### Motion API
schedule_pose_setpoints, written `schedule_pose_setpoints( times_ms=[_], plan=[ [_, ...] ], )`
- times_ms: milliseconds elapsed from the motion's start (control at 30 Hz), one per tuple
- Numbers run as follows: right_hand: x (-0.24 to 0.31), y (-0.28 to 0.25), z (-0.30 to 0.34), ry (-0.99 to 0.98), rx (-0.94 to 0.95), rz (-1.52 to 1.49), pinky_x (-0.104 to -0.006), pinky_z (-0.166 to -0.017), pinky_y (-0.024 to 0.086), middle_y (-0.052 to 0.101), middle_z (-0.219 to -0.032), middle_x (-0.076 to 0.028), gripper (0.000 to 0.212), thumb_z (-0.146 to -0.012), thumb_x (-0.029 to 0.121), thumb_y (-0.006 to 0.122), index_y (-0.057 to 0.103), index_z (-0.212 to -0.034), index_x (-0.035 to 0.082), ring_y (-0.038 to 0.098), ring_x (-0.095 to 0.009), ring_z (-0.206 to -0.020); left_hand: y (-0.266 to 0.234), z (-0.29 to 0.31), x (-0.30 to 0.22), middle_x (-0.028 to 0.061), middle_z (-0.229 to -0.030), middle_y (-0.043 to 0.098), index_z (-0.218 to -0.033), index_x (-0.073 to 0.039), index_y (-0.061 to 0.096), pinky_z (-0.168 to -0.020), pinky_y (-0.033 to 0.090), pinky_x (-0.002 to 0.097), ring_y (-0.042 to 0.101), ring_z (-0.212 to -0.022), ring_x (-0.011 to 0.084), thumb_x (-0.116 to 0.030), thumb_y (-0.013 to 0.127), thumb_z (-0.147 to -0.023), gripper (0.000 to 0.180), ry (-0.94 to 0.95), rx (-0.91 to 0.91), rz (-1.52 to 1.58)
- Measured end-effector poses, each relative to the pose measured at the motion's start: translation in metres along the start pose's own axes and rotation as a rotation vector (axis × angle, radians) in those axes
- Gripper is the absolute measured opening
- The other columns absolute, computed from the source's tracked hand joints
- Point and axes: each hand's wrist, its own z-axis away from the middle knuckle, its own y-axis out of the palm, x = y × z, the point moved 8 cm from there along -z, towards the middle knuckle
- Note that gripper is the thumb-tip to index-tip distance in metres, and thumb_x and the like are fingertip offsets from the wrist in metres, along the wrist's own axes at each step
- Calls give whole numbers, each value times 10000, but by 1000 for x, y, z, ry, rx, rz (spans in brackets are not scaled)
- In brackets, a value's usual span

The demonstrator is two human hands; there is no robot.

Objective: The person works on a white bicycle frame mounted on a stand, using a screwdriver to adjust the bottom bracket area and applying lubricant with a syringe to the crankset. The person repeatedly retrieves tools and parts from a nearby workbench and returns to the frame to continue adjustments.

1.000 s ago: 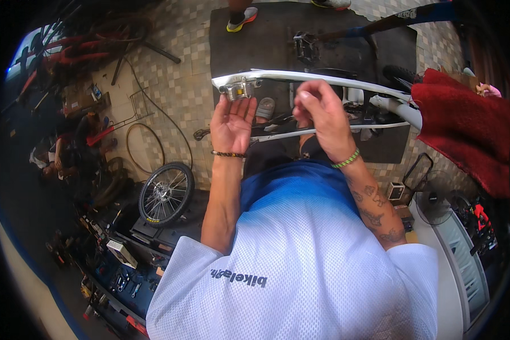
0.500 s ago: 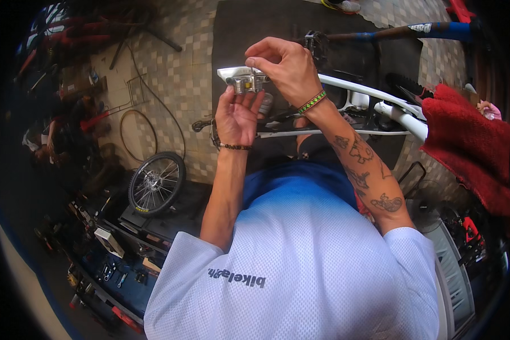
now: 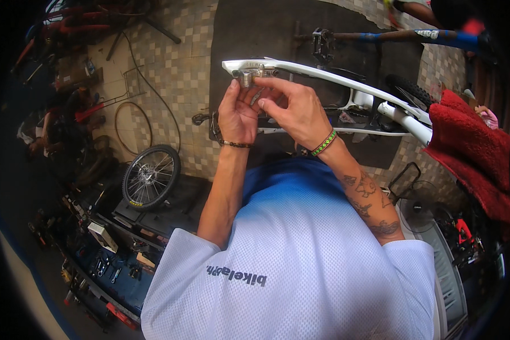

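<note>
Item: white bicycle frame [image 3: 345, 85], held up over a dark floor mat [image 3: 255, 34], its long tube running from the mat's upper middle out toward the right edge of the mat. At the frame's near end sits a metal fitting [image 3: 249, 75], silver and cylindrical.

My left hand [image 3: 236, 113]: palm toward me, fingers raised and curled up under the metal fitting, touching it from below. A dark beaded bracelet [image 3: 235, 144] rings that wrist.

My right hand [image 3: 293, 107]: crossed in front, thumb and forefinger pinched at the metal fitting just beside my left fingertips. Whether I am pinching the fitting itself or a smaller part on it, I cannot tell. A green woven wristband [image 3: 323, 143] sits on that wrist.

Around: a tiled floor [image 3: 181, 51] borders the mat's left edge. A loose bicycle wheel [image 3: 151, 177] lies on it near the mat's lower left corner. A coiled cable [image 3: 135, 130] lies above the wheel. A red cloth [image 3: 470, 153] hangs past the mat's right edge, touching the frame's far end. A blue-taped bar [image 3: 402, 35] with a pedal [image 3: 323, 39] crosses the mat's upper right corner. A blue tool tray [image 3: 116, 272] sits at my lower left.
</note>
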Motion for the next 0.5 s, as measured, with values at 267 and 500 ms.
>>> schedule_pose_setpoints(
  times_ms=[267, 500],
  plan=[
    [-6, 3, -2, -23, 0, -85, -288, -721, 575, 747, -859, -36, 430, -958, 128, 728, 726, -1385, 74, 696, -91, -764, -2, -1, -4, 113, -1216, 747, -1245, -30, 674, -987, 619, 452, 722, -1152, 244, -255, 595, -1114, 273, 76, -10, -49],
    [-12, 9, 1, 31, 55, -129, -265, -734, 560, 731, -874, -14, 444, -965, 121, 741, 722, -1408, 101, 659, -64, -781, 2, 1, -9, 118, -1203, 748, -1235, -18, 671, -997, 630, 451, 732, -1126, 239, -221, 594, -1115, 248, 106, 20, -70]
  ],
)
